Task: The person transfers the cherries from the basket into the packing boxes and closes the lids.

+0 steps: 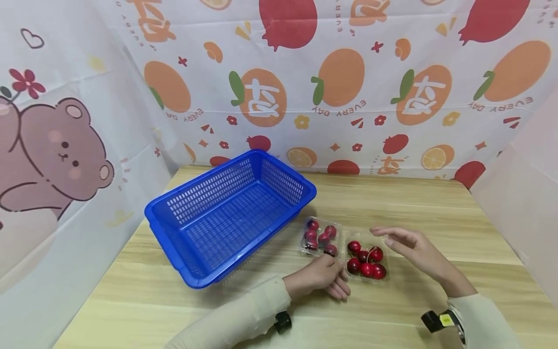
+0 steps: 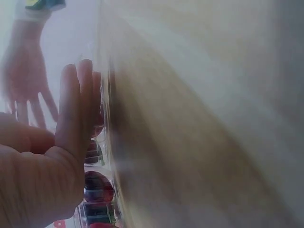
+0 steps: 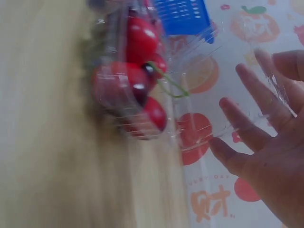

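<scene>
A clear plastic box of dark red cherries point(image 1: 367, 262) lies on the table with its transparent lid point(image 3: 209, 123) raised. My right hand point(image 1: 416, 249) is at that lid, its fingers spread and fairly straight against the plastic in the right wrist view. A second clear box with cherries point(image 1: 323, 238) stands just to the left. My left hand point(image 1: 320, 275) lies low at the near side of the boxes. In the left wrist view its extended fingers point(image 2: 71, 109) are beside a box wall, with cherries point(image 2: 98, 187) behind; whether they touch it cannot be made out.
A large blue plastic basket point(image 1: 257, 245) with perforated walls stands on the wooden table point(image 1: 418, 203), left of and behind the boxes. Fruit-print cloth point(image 1: 301, 126) hangs behind the table, and a bear-print cloth point(image 1: 65, 150) covers the left side.
</scene>
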